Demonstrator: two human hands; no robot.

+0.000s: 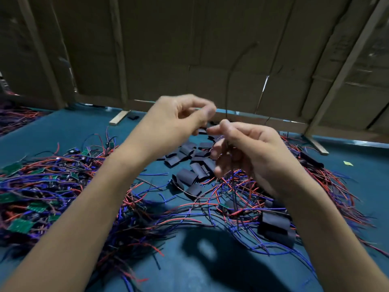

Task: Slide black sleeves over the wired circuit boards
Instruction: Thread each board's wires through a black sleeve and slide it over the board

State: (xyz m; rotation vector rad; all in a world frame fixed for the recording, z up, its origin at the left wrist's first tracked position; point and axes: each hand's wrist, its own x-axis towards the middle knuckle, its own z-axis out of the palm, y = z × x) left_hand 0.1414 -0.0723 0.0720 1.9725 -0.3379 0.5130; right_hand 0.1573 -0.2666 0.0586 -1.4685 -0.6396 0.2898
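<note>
My right hand (pixel 242 148) is raised over the blue table (pixel 69 131) and grips a thin bundle of dark wires (pixel 227 85). The wire ends rise above the hand, and the rest hangs down toward a small board (pixel 230 204) over the pile. My left hand (pixel 179 116) is just left of it, fingers curled and thumb pressed to the fingertips. A small dark piece (pixel 202 130) shows under those fingertips, but blur hides whether the hand holds it. Loose black sleeves (pixel 187 175) lie on the table between and below the hands.
A heap of green boards with red and blue wires (pixel 42 186) covers the left of the table. Sleeved boards with wires (pixel 275 226) lie on the right. A cardboard wall with wooden battens (pixel 189 49) closes off the far edge. A yellow scrap (pixel 348 163) lies far right.
</note>
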